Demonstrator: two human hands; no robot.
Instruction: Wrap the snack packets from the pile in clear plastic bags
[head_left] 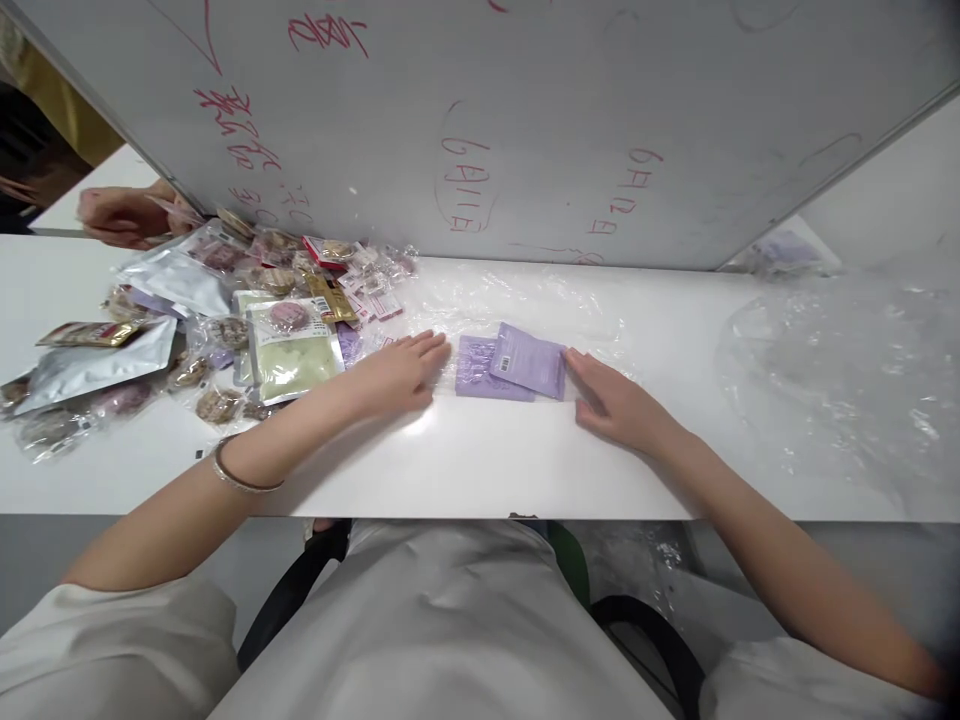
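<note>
Lilac packets (529,364), likely light, slick, bendy: pinch the edges! Left hand (405,374) flat, right hand (616,402) alongside, both gripping nothing.

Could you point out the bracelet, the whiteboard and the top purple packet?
Bracelet (238,482), head view: on its band.
Whiteboard (547,130), head view: bare writing surface.
Top purple packet (531,361), head view: middle of its upper face.

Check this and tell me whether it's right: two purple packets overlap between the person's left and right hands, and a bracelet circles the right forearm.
Not quite: the head view shows the bracelet on the left forearm, not the right. Two purple packets do overlap between the left hand and right hand.
</note>
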